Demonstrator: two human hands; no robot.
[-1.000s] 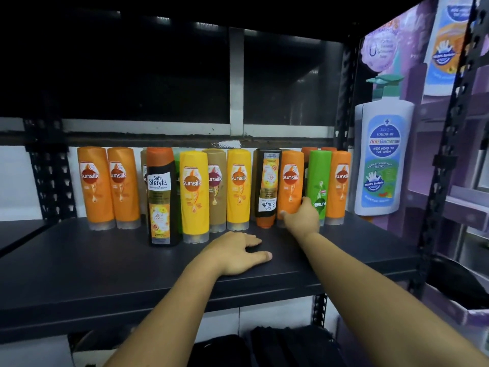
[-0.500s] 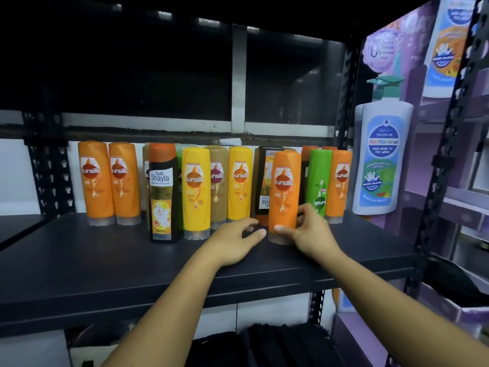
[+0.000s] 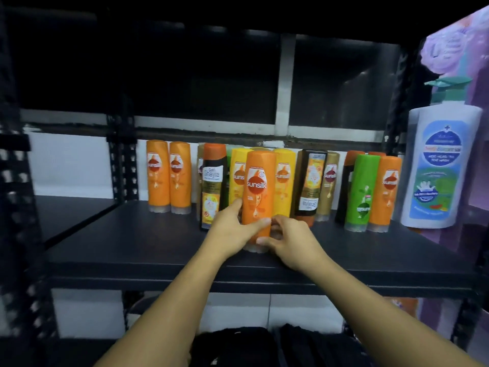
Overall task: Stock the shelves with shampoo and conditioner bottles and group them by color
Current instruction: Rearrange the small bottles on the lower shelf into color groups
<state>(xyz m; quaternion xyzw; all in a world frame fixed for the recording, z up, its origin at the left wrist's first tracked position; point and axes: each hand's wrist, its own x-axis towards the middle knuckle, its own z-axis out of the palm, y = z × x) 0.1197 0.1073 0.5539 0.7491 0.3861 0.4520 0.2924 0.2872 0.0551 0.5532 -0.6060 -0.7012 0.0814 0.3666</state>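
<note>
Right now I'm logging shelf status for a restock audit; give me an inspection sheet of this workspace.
Surface: dark shelf, front part bare.
Job's things: orange bottle held forward of the row; two orange bottles at the left end; mixed yellow, gold, black, green and orange bottles between, not yet grouped.
Clutter: white pump bottle at the right end.
Grippers: left hand and right hand both grip the orange bottle's base.
Cables: nothing seen.
Surroundings: black uprights, dark bags below, purple display at right.
</note>
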